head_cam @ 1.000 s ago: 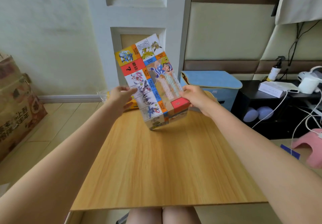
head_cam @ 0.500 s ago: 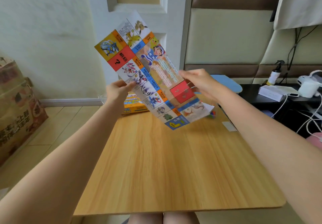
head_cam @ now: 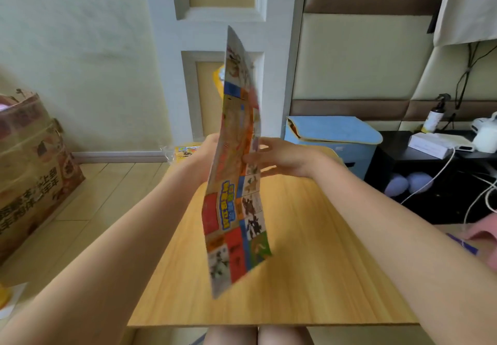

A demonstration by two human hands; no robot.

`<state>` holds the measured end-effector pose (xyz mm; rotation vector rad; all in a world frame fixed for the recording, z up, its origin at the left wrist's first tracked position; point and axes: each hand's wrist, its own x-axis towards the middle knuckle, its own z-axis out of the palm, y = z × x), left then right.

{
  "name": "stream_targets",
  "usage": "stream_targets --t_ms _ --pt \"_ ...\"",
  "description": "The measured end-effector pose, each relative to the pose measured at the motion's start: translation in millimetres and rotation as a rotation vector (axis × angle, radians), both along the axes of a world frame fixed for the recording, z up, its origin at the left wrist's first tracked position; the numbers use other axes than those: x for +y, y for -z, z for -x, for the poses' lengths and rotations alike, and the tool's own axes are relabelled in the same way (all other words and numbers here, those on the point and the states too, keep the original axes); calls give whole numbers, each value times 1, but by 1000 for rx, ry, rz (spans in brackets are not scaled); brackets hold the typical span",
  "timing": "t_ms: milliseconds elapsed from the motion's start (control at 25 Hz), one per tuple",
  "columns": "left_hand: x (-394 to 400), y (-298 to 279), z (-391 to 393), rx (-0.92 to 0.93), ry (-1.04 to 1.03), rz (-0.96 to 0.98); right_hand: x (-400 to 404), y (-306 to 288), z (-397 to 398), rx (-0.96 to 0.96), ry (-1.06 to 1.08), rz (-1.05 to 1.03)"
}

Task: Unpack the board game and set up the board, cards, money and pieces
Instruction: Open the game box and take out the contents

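From my head camera, the board (head_cam: 236,172) stands nearly edge-on in the middle of the frame, lifted above the table (head_cam: 309,277). It bows along its length, so I judge it thin, light and floppy, best held at opposite edges near the middle fold. My left hand (head_cam: 207,154) is behind it, pinching its left edge; how far those fingers close I cannot tell. My right hand (head_cam: 279,156) is spread open, fingertips touching the printed face. The game box (head_cam: 185,151) sits at the table's far edge.
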<state>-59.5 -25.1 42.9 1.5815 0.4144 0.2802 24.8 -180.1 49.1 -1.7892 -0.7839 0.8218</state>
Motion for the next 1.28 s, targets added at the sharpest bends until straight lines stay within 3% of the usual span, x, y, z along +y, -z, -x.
stream_targets --t_ms 120,280,440,640,960,1080,1200,1280 --pt "7 4 -10 -28 -16 76 -5 -5 -3 34 139 -127" --pt "12 8 -3 -69 -83 -12 -14 -14 -18 7 389 -232" --pt "44 23 15 21 -273 -68 -37 -20 -47 -256 783 -203" --pt "50 28 21 98 -281 -126 -43 -25 -56 -388 789 -113" --pt "56 29 15 128 -347 -180 -43 -23 -61 -351 741 -128" --pt "52 31 20 228 -406 -473 -44 -32 -60 -469 630 -31" --pt "42 21 28 196 -609 -1006 -35 -44 -58 -871 442 336" --pt "34 15 29 137 -412 -1368 -11 -36 -51 -1048 264 501"
